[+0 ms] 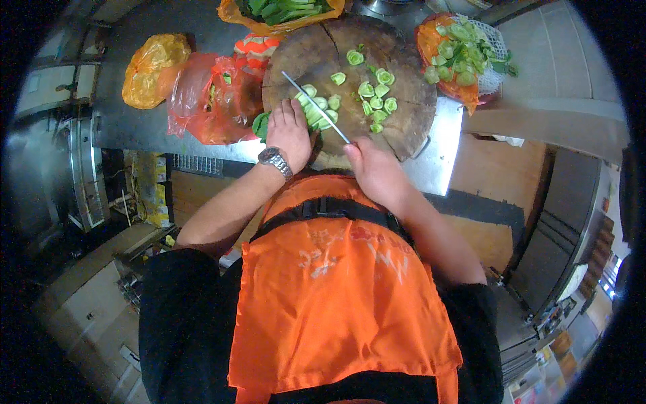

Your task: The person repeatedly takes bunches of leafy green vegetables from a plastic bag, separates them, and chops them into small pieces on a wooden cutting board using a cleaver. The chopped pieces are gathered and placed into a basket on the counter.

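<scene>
My right hand [376, 169] grips a knife [317, 107], whose thin blade points up and to the left across pale green leafy-vegetable stalks [315, 117]. Flat over the greens lies my left hand [290, 129], just left of the blade, with dark leaves [261, 126] showing beside it. All this rests on a round, cracked wooden chopping block [313, 55]. Several cut vegetable bases [377, 102] are scattered on the block's right half. The knife's handle is hidden in my right hand.
Left of the block lie a red plastic bag [194, 103] and a yellow plastic bag [151, 70] on the metal table [217, 40]. An orange bag of leafy greens [282, 11] is behind. At the right, a basket [492, 83] holds more cut bases.
</scene>
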`<state>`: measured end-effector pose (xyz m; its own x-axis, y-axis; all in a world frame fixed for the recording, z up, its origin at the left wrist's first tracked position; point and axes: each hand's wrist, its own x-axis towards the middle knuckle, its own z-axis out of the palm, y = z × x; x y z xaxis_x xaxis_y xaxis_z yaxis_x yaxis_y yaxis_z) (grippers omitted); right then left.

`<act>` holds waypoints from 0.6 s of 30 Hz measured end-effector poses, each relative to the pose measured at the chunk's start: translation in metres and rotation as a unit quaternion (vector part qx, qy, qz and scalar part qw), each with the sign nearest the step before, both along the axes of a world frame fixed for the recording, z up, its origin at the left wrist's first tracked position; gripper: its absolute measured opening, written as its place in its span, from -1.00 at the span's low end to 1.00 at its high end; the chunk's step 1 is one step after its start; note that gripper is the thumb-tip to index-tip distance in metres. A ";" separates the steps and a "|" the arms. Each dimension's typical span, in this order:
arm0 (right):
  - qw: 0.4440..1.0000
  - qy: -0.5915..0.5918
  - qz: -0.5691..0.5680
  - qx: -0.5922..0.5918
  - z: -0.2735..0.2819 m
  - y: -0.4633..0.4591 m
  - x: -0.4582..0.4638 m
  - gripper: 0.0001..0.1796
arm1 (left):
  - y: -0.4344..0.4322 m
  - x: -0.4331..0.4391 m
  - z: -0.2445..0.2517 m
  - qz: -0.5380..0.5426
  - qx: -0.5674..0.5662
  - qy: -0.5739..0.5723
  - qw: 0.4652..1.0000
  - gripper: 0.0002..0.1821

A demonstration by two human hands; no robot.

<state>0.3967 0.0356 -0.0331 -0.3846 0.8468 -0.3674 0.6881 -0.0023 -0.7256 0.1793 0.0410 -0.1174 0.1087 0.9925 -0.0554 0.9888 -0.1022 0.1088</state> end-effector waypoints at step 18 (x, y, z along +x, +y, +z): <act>0.993 -0.020 -0.118 0.015 0.001 0.017 0.053 -0.54 | 0.053 0.032 0.008 0.051 0.010 -0.059 0.997 0.03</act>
<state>0.4493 0.0528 -0.0316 -0.1596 0.9227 -0.3510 0.6993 -0.1452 -0.6999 0.2115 0.0942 -0.1091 0.0125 0.9995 -0.0278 0.9747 -0.0060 0.2234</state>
